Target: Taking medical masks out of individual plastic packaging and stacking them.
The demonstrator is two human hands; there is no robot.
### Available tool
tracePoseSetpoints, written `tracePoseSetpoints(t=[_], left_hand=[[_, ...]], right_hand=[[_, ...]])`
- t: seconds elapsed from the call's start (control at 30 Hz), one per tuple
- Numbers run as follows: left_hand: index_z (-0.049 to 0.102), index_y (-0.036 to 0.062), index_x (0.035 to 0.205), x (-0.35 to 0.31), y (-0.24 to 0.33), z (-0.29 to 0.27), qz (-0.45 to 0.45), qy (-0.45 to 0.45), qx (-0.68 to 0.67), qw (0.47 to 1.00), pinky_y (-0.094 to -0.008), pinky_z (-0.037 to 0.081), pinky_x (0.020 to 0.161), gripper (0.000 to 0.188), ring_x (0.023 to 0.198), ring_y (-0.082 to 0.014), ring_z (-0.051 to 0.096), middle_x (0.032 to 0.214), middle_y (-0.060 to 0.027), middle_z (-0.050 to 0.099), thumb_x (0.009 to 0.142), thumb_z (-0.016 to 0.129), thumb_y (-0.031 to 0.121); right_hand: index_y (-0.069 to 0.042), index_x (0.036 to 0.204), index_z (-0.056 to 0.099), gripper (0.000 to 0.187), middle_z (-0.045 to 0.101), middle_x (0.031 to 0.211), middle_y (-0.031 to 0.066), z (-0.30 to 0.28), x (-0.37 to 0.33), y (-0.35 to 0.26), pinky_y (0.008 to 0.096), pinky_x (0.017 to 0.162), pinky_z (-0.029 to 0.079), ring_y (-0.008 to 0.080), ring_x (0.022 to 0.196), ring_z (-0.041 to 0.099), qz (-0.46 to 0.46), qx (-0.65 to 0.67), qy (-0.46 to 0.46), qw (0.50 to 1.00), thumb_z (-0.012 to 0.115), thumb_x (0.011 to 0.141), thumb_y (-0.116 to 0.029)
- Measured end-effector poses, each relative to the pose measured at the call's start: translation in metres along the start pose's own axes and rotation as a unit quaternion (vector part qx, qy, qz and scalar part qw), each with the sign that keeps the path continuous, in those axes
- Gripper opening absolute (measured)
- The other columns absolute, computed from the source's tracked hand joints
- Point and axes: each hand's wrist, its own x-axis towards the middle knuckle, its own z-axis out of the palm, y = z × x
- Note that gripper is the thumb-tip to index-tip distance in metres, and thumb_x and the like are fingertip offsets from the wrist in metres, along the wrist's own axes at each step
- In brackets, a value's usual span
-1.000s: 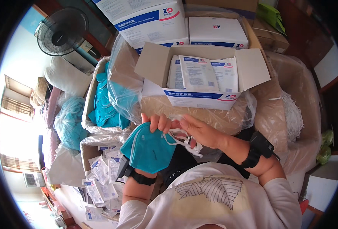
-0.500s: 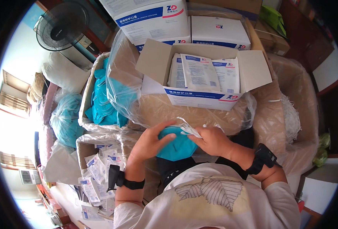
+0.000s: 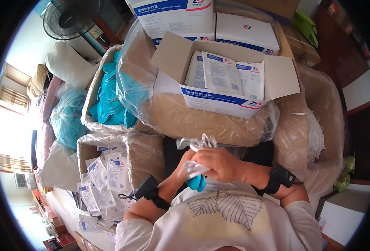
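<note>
Just in front of my chest, my hands are close together over a teal face mask [image 3: 196, 183]. My left hand [image 3: 182, 166] is closed on the mask, partly hidden behind the white straps and my other hand. Fingers curled, my right hand [image 3: 219, 162] grips the white elastic straps [image 3: 198, 143], which stick out in loops above and below the fist. Only a folded lower piece of the mask shows under the hands; the rest is covered.
Ahead stands an open carton [image 3: 224, 102] of white mask packets [image 3: 222, 73], with closed boxes [image 3: 247, 33] behind. Teal masks [image 3: 111, 98] fill a lined box at left; loose packets [image 3: 116, 173] fill another below it. White straps [image 3: 315, 138] lie in a lined box at right.
The mask, spread out between my hands before, is now folded or bunched and nearer my chest. My right hand has moved left, over the left one, with the straps.
</note>
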Motion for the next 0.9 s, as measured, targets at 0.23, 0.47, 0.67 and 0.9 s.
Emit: tracePoseSetpoints(t=[0.23,0.47,0.67,0.9], left_hand=[[0.051,0.0032,0.075,0.035,0.005,-0.028,0.007,0.122,0.255,0.959,-0.0384,0.043,0.053,0.022,0.062,-0.0397,0.053,0.065,-0.0183,0.053,0.087,0.046,0.02],[0.049,0.0042,0.074,0.046,0.014,-0.027,0.153,0.118,0.339,0.921,-0.0443,0.042,0.053,0.014,0.06,-0.0389,0.052,0.063,-0.0179,0.052,0.084,0.046,0.013],[0.046,0.0033,0.072,0.054,0.019,-0.029,0.156,0.117,0.321,0.927,-0.0423,0.04,0.052,0.016,0.059,-0.038,0.049,0.063,-0.0164,0.048,0.085,0.045,0.013],[0.049,0.0063,0.073,0.046,0.017,-0.054,0.177,0.157,0.353,0.905,-0.0441,0.043,0.053,0.015,0.061,-0.0365,0.054,0.065,-0.016,0.055,0.084,0.046,0.016]], right_hand=[[-0.001,0.075,0.049,0.017,0.051,0.068,0.0162,0.01,0.008,-0.02,0.0387,0.055,0.038,0.0348,0.063,0.049,0.118,0.108,0.018,0.987,0.05,0.086,-0.015],[0.0,0.077,0.05,0.015,0.051,0.073,0.0165,-0.005,0.002,-0.023,0.0414,0.057,0.04,0.0361,0.068,0.051,0.07,0.036,-0.057,0.995,0.055,0.078,-0.014],[0.0,0.078,0.052,0.02,0.052,0.076,0.017,-0.019,-0.001,-0.026,0.0399,0.059,0.044,0.0366,0.072,0.053,-0.006,-0.02,-0.082,0.996,0.057,0.076,-0.019],[-0.003,0.071,0.053,0.014,0.054,0.072,0.0121,-0.025,-0.005,-0.034,0.0366,0.057,0.047,0.0296,0.065,0.056,-0.02,0.054,-0.143,0.988,0.057,0.075,-0.015]])
